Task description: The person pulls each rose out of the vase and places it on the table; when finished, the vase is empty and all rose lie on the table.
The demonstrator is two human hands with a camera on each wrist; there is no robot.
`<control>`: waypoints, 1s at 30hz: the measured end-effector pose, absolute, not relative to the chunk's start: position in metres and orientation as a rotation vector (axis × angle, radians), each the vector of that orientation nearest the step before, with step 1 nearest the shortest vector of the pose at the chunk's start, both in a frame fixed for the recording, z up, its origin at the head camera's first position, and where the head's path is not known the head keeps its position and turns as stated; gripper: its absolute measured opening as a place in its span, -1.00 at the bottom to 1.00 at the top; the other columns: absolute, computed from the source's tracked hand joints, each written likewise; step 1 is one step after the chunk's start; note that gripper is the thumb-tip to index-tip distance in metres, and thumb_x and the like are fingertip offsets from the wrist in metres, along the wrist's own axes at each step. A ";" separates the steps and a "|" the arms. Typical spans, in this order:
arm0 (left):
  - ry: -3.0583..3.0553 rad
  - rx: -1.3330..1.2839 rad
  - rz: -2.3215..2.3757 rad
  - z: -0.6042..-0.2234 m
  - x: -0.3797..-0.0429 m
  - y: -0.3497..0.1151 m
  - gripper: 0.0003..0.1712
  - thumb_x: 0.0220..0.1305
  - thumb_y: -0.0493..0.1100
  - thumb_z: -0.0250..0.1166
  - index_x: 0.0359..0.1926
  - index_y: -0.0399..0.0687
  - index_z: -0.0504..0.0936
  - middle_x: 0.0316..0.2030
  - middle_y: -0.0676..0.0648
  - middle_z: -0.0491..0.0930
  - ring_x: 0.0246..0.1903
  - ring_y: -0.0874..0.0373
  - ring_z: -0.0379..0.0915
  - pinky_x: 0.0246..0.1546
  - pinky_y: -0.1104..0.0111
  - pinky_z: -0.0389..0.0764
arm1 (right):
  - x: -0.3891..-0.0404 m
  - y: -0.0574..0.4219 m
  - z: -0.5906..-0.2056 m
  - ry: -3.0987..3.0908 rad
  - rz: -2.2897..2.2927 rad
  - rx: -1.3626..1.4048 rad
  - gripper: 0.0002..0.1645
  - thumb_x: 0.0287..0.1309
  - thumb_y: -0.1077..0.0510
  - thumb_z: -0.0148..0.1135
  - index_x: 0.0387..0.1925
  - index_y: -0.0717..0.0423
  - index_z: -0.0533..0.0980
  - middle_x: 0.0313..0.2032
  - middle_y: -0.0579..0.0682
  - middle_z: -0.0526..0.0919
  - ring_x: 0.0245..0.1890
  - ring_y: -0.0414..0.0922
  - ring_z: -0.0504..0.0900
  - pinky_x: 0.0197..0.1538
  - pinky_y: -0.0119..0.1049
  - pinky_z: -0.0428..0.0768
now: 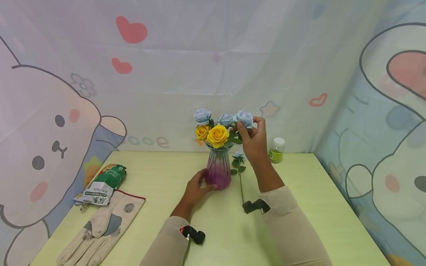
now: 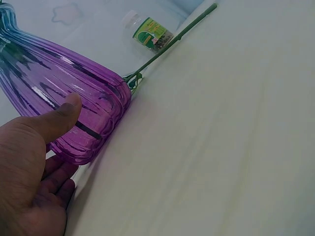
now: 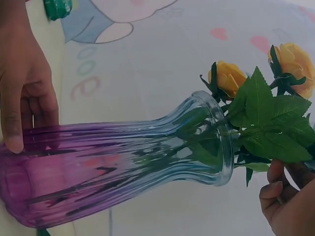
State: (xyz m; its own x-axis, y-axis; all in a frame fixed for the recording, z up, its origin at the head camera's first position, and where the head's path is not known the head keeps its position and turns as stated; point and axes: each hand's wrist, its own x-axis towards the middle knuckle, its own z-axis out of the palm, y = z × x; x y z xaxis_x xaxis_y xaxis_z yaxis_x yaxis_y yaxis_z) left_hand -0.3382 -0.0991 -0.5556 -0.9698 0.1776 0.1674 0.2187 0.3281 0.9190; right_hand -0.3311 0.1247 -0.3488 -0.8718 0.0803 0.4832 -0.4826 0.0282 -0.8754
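Note:
A ribbed glass vase (image 1: 217,170), purple below and bluish above, stands upright on the table. My left hand (image 1: 195,190) holds its base, with the thumb (image 2: 64,115) along the near side and the fingers partly hidden behind it. Yellow roses (image 1: 217,136) and blue roses (image 1: 202,116) stick out of its mouth. With my right hand (image 1: 255,142) I pinch a blue rose (image 1: 245,118) at the right of the bunch, just under its bloom. Green leaves (image 3: 268,128) hang over the rim near that hand. Another blue rose with a long green stem (image 1: 242,188) lies right of the vase.
A small white-capped jar (image 1: 276,150) stands at the back right. On the left lie a green and white packet (image 1: 101,186) and a stained pale work glove (image 1: 103,225). A printed cloth (image 1: 186,74) hangs behind the table (image 1: 319,207).

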 end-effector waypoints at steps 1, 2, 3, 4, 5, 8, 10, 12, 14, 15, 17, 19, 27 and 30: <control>-2.531 -0.377 -1.758 -0.555 -0.338 -0.099 -0.01 0.33 -0.07 0.60 0.64 -0.18 0.33 0.58 -0.24 0.44 0.63 -0.20 0.31 0.70 -0.05 0.29 | -0.331 0.125 -0.349 -1.913 1.910 0.413 -0.53 0.64 -0.05 0.21 0.30 -0.01 0.21 -0.11 0.10 0.83 -0.30 -0.25 0.60 -0.26 -0.40 0.38; -2.531 -0.377 -1.758 -0.555 -0.338 -0.099 -0.01 0.33 -0.06 0.60 0.63 -0.18 0.33 0.58 -0.24 0.44 0.62 -0.20 0.31 0.70 -0.05 0.29 | -0.331 0.125 -0.350 -1.913 1.926 0.419 -0.52 0.64 -0.04 0.22 0.31 0.00 0.23 -0.14 0.01 0.83 -0.28 -0.25 0.60 -0.23 -0.40 0.42; -2.529 -0.378 -1.760 -0.555 -0.337 -0.099 -0.02 0.33 -0.06 0.60 0.63 -0.18 0.34 0.58 -0.24 0.44 0.62 -0.21 0.32 0.70 -0.06 0.29 | -0.331 0.126 -0.351 -1.909 1.953 0.425 -0.52 0.63 -0.02 0.23 0.32 0.03 0.27 -0.16 -0.08 0.83 -0.23 -0.26 0.64 -0.18 -0.40 0.47; -2.527 -0.378 -1.763 -0.555 -0.337 -0.099 -0.02 0.33 -0.07 0.60 0.63 -0.18 0.34 0.58 -0.25 0.44 0.62 -0.21 0.32 0.69 -0.06 0.29 | -0.331 0.127 -0.351 -1.906 1.978 0.430 -0.53 0.62 0.00 0.25 0.33 0.06 0.32 -0.18 -0.17 0.83 -0.21 -0.26 0.65 -0.15 -0.39 0.52; -2.525 -0.378 -1.763 -0.555 -0.337 -0.099 -0.02 0.33 -0.07 0.60 0.63 -0.19 0.34 0.57 -0.25 0.45 0.62 -0.21 0.32 0.69 -0.06 0.30 | -0.331 0.128 -0.351 -1.909 1.998 0.442 -0.53 0.61 0.02 0.27 0.33 0.11 0.37 -0.20 -0.22 0.83 -0.18 -0.26 0.67 -0.10 -0.39 0.58; -2.521 -0.382 -1.767 -0.554 -0.336 -0.099 -0.02 0.33 -0.06 0.60 0.63 -0.19 0.34 0.57 -0.26 0.45 0.61 -0.22 0.33 0.69 -0.07 0.30 | -0.329 0.132 -0.349 -1.951 2.051 0.458 -0.49 0.55 0.18 0.33 0.40 0.22 0.47 -0.03 -0.16 0.83 -0.08 -0.31 0.72 0.01 -0.43 0.71; -2.524 -0.381 -1.765 -0.553 -0.336 -0.099 -0.02 0.32 -0.06 0.61 0.63 -0.19 0.34 0.57 -0.25 0.45 0.61 -0.21 0.33 0.69 -0.06 0.31 | -0.329 0.135 -0.347 -1.998 2.072 0.475 -0.42 0.51 0.26 0.34 0.46 0.27 0.47 0.17 0.01 0.78 0.03 -0.34 0.75 0.12 -0.46 0.76; -2.533 -0.381 -1.757 -0.552 -0.336 -0.099 -0.02 0.32 -0.06 0.61 0.63 -0.18 0.34 0.57 -0.25 0.45 0.61 -0.20 0.33 0.69 -0.06 0.31 | -0.328 0.140 -0.346 -2.031 2.122 0.523 -0.32 0.49 0.38 0.30 0.55 0.30 0.38 0.39 0.23 0.62 0.14 -0.33 0.75 0.23 -0.46 0.75; -2.541 -0.382 -1.746 -0.552 -0.335 -0.099 -0.02 0.32 -0.05 0.61 0.63 -0.18 0.34 0.57 -0.25 0.45 0.61 -0.21 0.33 0.68 -0.08 0.32 | -0.327 0.144 -0.345 -2.030 2.193 0.588 -0.25 0.48 0.44 0.26 0.61 0.32 0.30 0.50 0.33 0.48 0.17 -0.32 0.75 0.28 -0.48 0.72; -2.540 -0.382 -1.747 -0.551 -0.335 -0.099 -0.02 0.32 -0.06 0.61 0.62 -0.19 0.35 0.57 -0.25 0.45 0.61 -0.21 0.33 0.68 -0.08 0.32 | -0.327 0.145 -0.345 -2.027 2.232 0.607 -0.24 0.50 0.46 0.22 0.63 0.31 0.26 0.54 0.32 0.45 0.19 -0.34 0.74 0.29 -0.49 0.71; -2.540 -0.382 -1.747 -0.551 -0.335 -0.099 -0.02 0.32 -0.06 0.60 0.62 -0.18 0.35 0.57 -0.26 0.46 0.61 -0.21 0.34 0.68 -0.08 0.32 | -0.326 0.148 -0.345 -1.993 2.322 0.642 -0.24 0.55 0.47 0.13 0.66 0.31 0.19 0.56 0.31 0.43 0.20 -0.32 0.74 0.32 -0.46 0.70; -2.535 -0.380 -1.750 -0.551 -0.334 -0.098 -0.03 0.32 -0.07 0.60 0.62 -0.18 0.35 0.56 -0.26 0.46 0.61 -0.21 0.33 0.68 -0.07 0.32 | -0.325 0.148 -0.346 -1.958 2.380 0.625 -0.24 0.57 0.45 0.10 0.67 0.28 0.17 0.50 0.20 0.53 0.19 -0.32 0.75 0.31 -0.44 0.71; -2.551 -0.364 -1.740 -0.552 -0.334 -0.099 -0.02 0.31 -0.05 0.61 0.63 -0.17 0.35 0.57 -0.25 0.46 0.62 -0.21 0.32 0.69 -0.08 0.31 | -0.323 0.136 -0.350 -1.852 2.378 0.453 -0.29 0.48 0.50 0.19 0.58 0.39 0.31 0.12 -0.23 0.78 0.15 -0.31 0.76 0.26 -0.44 0.74; -2.545 -0.360 -1.751 -0.552 -0.333 -0.099 -0.02 0.32 -0.06 0.60 0.63 -0.17 0.35 0.57 -0.24 0.45 0.62 -0.20 0.31 0.70 -0.07 0.29 | -0.323 0.131 -0.350 -1.836 2.328 0.415 -0.33 0.42 0.52 0.25 0.52 0.42 0.40 0.13 -0.19 0.79 0.19 -0.30 0.73 0.30 -0.41 0.73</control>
